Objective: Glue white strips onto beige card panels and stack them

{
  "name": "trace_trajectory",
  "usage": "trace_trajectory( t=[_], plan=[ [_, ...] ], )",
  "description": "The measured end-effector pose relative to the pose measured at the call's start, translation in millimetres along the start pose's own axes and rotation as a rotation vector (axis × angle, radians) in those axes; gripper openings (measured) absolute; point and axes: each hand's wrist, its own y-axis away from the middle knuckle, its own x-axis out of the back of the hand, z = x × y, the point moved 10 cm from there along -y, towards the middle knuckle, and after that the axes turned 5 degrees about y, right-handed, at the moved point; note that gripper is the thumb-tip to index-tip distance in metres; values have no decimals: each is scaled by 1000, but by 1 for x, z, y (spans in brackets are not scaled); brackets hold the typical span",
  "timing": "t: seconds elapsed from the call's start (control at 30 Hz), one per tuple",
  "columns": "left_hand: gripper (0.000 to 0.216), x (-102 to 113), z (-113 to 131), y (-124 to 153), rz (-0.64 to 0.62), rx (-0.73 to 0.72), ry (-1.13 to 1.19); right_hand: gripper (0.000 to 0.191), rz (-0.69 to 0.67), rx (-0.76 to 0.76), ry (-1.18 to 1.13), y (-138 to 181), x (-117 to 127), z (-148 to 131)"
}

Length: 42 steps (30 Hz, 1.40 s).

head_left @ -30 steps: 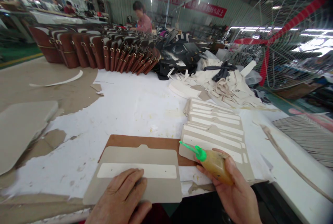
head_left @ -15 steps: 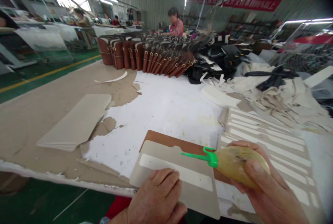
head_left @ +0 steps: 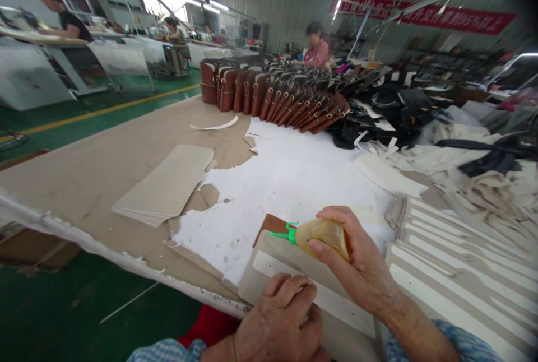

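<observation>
My right hand [head_left: 357, 255] is closed around a soft yellowish glue bottle [head_left: 321, 238] with a green nozzle [head_left: 291, 235]. The nozzle points left, its tip over the far-left part of a beige panel [head_left: 286, 255]. This panel has a white strip [head_left: 332, 300] across it and lies at the table's front edge, over a brown piece [head_left: 275, 223] that shows along its far edge. On the panel's near side, my left hand [head_left: 281, 317] holds it down with bent fingers close together. Its fingertips are partly hidden.
A stack of plain beige panels [head_left: 168, 182] lies to the left. Overlapping panels with white strips [head_left: 454, 272] spread out at right. Brown buckled bags [head_left: 269, 93] stand in rows at the back, near black pieces and pale scraps [head_left: 496, 182]. Co-workers sit or stand farther off.
My right hand has moved the bottle left across the panel, bringing the nozzle tip nearer its far-left corner. My left hand stays on the panel. The whole view has swung left.
</observation>
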Motion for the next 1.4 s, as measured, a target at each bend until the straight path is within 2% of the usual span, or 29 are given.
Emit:
trace_trajectory(
  t=[0.1, 0.47, 0.63, 0.83, 1.07, 1.4],
  plan=[
    [37, 3, 0, 0, 53, 2, -13, 29, -25, 52, 32, -4, -4, -6],
    [47, -4, 0, 4, 6, -11, -62, 23, -111, 241, 86, -17, -13, -35],
    [42, -8, 0, 5, -26, -10, -47, 25, -197, 337, 86, -22, -16, -48],
    [45, -5, -1, 4, -24, -10, -42, 21, -279, 385, 51, -31, -17, -56],
    [41, -3, -1, 2, -23, -10, -54, 18, -286, 464, 41, -33, -15, -63],
    [42, -8, -1, 3, -75, -10, -63, 11, -301, 456, 23, -39, -18, -63]
  ],
)
